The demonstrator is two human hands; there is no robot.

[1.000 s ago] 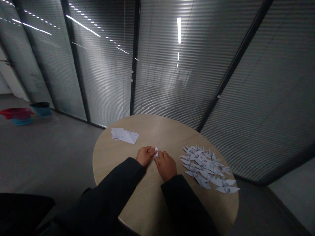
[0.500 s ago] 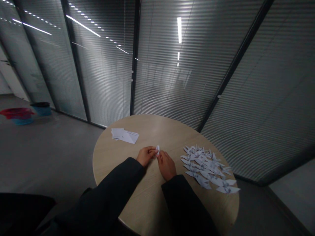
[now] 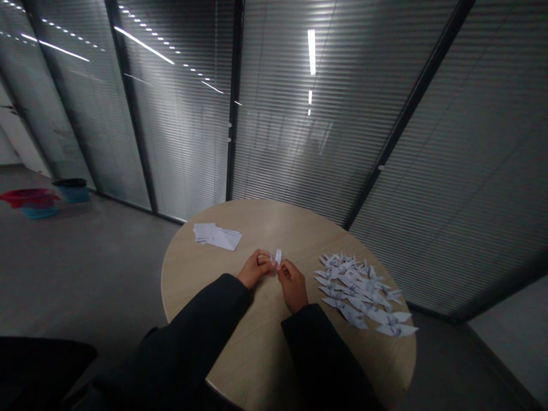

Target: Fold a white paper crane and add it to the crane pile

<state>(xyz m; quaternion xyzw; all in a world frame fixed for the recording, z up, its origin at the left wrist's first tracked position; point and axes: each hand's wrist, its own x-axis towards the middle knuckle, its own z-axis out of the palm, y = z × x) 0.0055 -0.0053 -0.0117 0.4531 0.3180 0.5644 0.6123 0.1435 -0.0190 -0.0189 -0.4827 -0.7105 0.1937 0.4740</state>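
Note:
A small folded piece of white paper (image 3: pixel 278 256) stands up between my two hands above the round wooden table (image 3: pixel 257 354). My left hand (image 3: pixel 255 268) pinches it from the left, fingers closed. On its right side my right hand (image 3: pixel 293 282) pinches it too, fingers curled. Both arms wear dark sleeves. To the right of my right hand lies a spread of several folded paper cranes (image 3: pixel 359 291). A small stack of flat white paper sheets (image 3: pixel 216 234) rests at the table's far left.
Glass partitions with closed blinds (image 3: pixel 299 125) stand just behind the table. Grey floor lies to the left, with a red basin (image 3: pixel 28 197) and blue tubs (image 3: pixel 72 189) far off. A dark object (image 3: pixel 38 359) sits at the lower left.
The small paper has been lifted off the table and now stands upright between the fingertips. My right hand has turned from lying flat to a pinch.

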